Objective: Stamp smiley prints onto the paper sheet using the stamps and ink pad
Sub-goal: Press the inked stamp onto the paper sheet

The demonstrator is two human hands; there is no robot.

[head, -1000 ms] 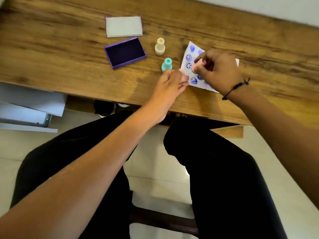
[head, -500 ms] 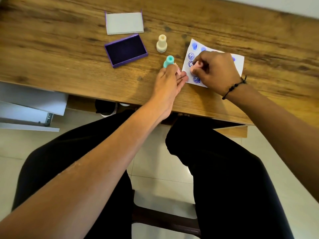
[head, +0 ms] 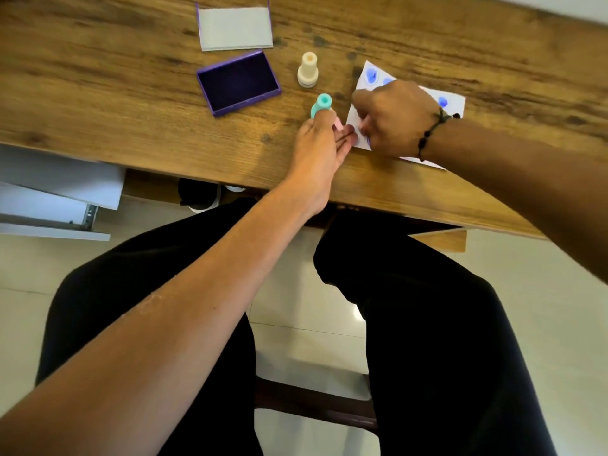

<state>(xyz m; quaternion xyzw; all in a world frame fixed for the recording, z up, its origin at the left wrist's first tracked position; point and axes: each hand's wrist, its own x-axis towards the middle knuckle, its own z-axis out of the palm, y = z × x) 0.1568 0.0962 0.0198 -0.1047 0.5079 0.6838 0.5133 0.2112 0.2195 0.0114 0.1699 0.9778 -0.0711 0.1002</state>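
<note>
A wooden desk (head: 98, 93) fills the upper half of the frame, seen from above by a seated person whose dark-trousered legs fill the lower half. Upper centre, an open purple ink pad (head: 238, 82) shows its dark ink surface; its grey-lined lid (head: 235, 28) lies just above it, apart. To the right stand a cream stamp (head: 308, 70) and, nearer, a teal stamp (head: 320, 106). The left hand (head: 320, 143) rests fingers-down beside the teal stamp, touching the near-left corner of the paper sheet (head: 455, 102), a pink object showing at its fingertips. The right hand (head: 394, 118), wearing a black bracelet (head: 431, 133), is curled over the sheet; what it grips is hidden. Blue prints mark the paper's far edge.
</note>
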